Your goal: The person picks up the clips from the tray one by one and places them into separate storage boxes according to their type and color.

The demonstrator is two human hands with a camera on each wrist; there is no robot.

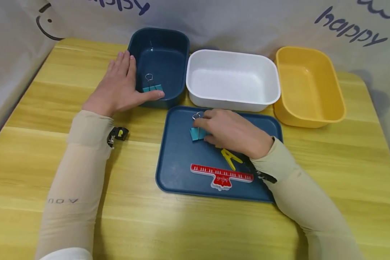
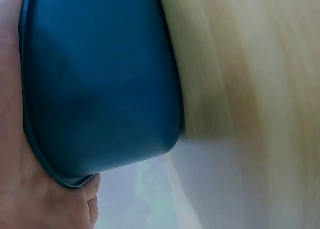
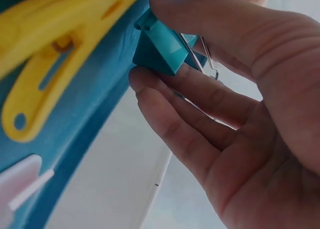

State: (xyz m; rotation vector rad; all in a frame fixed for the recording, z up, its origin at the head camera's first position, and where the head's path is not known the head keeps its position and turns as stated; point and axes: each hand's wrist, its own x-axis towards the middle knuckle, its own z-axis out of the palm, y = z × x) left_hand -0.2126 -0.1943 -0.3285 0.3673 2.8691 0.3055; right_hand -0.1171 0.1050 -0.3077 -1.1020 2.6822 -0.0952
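Observation:
My right hand [image 1: 229,130] pinches a teal binder clip [image 1: 197,134] with silver wire handles over the dark blue tray [image 1: 178,162]. In the right wrist view the clip [image 3: 162,44] sits between thumb and fingers. My left hand [image 1: 120,86] rests along the left rim of a dark blue bin [image 1: 159,59], fingers straight, thumb reaching over its front rim. Inside that bin lies another teal binder clip [image 1: 152,88], partly behind the thumb. A yellow clothespin [image 1: 230,158] lies on the tray below the right hand, near a red and white ruler-shaped clip [image 1: 221,175].
Beside the blue bin stands a white bin [image 1: 232,77], and a yellow bin [image 1: 308,88] is to its right. All three line the back of the wooden table [image 1: 133,216], in front of a pale cloth [image 1: 234,25] with dark writing.

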